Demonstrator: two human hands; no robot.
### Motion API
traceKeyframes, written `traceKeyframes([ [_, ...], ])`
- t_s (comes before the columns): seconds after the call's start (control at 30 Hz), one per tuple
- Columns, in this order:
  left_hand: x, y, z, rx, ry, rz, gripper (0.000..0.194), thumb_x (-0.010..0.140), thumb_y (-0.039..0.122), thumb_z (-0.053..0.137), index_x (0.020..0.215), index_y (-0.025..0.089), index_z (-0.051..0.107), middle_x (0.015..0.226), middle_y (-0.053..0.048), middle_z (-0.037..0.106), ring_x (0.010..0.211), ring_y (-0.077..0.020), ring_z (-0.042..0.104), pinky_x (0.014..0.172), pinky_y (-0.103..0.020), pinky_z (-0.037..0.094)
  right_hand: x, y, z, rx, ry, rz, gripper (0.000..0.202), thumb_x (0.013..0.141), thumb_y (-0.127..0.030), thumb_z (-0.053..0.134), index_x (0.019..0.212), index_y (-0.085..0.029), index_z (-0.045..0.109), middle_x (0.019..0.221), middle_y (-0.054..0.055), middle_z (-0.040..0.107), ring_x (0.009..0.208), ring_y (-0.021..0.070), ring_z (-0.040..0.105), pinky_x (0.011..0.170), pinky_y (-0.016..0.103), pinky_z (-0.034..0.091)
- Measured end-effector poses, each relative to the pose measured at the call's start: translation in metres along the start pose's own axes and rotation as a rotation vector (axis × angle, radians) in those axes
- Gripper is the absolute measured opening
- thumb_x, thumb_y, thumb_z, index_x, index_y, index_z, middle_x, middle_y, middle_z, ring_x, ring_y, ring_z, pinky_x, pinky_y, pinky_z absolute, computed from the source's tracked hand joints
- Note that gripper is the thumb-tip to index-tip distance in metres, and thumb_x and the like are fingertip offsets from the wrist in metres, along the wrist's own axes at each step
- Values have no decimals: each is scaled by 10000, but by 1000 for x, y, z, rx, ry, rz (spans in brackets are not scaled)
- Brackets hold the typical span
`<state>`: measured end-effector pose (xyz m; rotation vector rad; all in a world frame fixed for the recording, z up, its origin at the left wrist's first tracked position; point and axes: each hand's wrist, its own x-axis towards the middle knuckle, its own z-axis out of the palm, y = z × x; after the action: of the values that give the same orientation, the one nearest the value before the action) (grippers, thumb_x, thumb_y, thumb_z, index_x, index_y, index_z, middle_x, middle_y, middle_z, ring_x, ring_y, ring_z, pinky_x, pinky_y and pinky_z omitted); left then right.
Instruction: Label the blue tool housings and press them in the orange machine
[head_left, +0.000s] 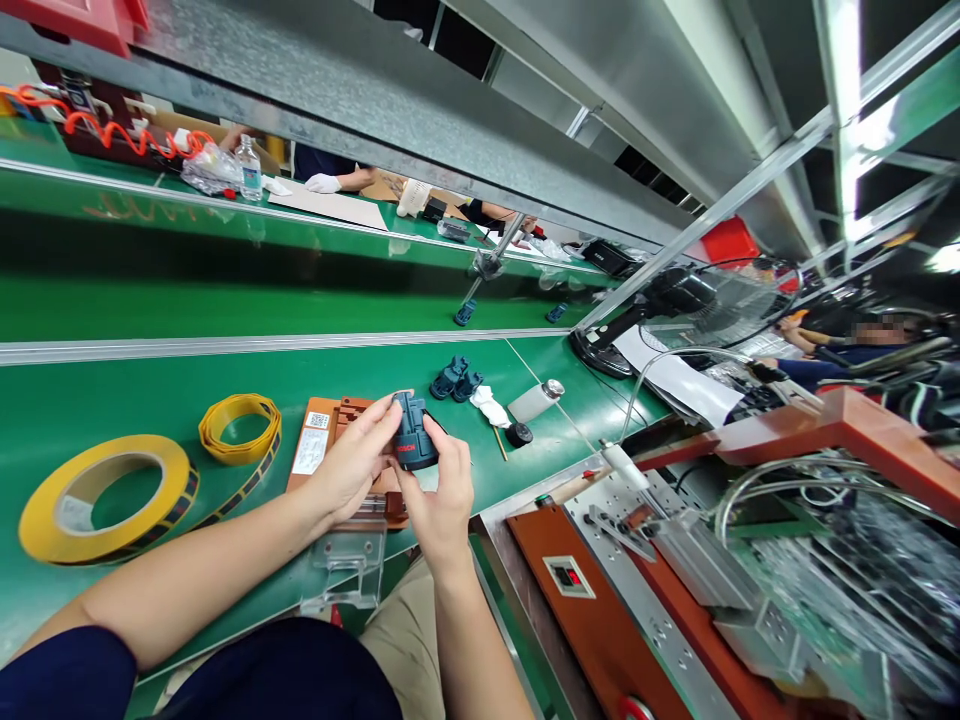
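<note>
Between both hands I hold a dark blue plastic tool housing [411,432] with red BOSCH lettering near its base. My left hand [358,455] grips its left side with the fingers at the top edge. My right hand [441,490] pinches its right side and lower end. Under the hands lies a brown fixture [309,460] with a white label, partly hidden by them. A clear plastic bracket [349,570] sticks out toward me from its front. Past my right hand, two similar dark blue housings [450,378] rest on the green bench.
A large yellow label roll [45,510] and a smaller yellow roll [214,440] lie at left. A white bottle [534,400], crumpled white cloth [489,408] and black cap [519,434] sit right of the fixture. A brown machine [547,600] stands at right, a black fan [600,350] behind.
</note>
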<state>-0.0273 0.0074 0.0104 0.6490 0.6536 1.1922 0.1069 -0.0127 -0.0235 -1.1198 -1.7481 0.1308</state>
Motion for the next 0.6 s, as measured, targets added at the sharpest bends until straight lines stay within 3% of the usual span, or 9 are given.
traceKeyframes([
  [0.1, -3, -5, 1, 6, 21, -45, 550, 891, 477, 708, 1354, 207, 583, 1185, -109, 724, 1005, -209, 700, 714, -239, 512, -1, 3, -5, -6, 20, 18, 558, 893, -161, 652, 1422, -230, 487, 1229, 121, 608, 1099, 251, 604, 916, 423, 569],
  [0.2, -11, -11, 6, 48, -55, -90, 560, 829, 344, 804, 1331, 199, 601, 1171, -101, 737, 963, -194, 713, 780, -247, 523, -7, 8, -13, -37, 44, -1, 585, 894, -135, 607, 1450, -206, 444, 1230, 130, 607, 1103, 256, 595, 930, 428, 556],
  [0.33, -20, -20, 11, 71, -124, -153, 423, 838, 290, 797, 1226, 175, 676, 1188, -92, 739, 1030, -201, 708, 880, -253, 543, -19, 7, -27, -60, 8, -33, 583, 893, -139, 593, 1447, -178, 417, 1201, 132, 613, 1089, 262, 590, 928, 438, 552],
  [0.5, -18, -34, 15, 29, 25, -263, 228, 833, 174, 768, 1054, 128, 741, 1131, -104, 754, 1053, -255, 722, 910, -348, 609, -35, 1, -59, 11, -125, 26, 638, 849, -306, 777, 1408, -230, 479, 1198, 103, 620, 1082, 267, 588, 927, 427, 563],
  [0.6, -18, -41, 23, 49, 85, -323, 194, 841, 121, 734, 1031, 85, 742, 1115, -150, 752, 1053, -289, 730, 921, -408, 624, -53, 10, -83, 34, -81, 70, 583, 859, -300, 762, 1386, -250, 519, 1219, 96, 621, 1115, 260, 603, 953, 411, 569],
])
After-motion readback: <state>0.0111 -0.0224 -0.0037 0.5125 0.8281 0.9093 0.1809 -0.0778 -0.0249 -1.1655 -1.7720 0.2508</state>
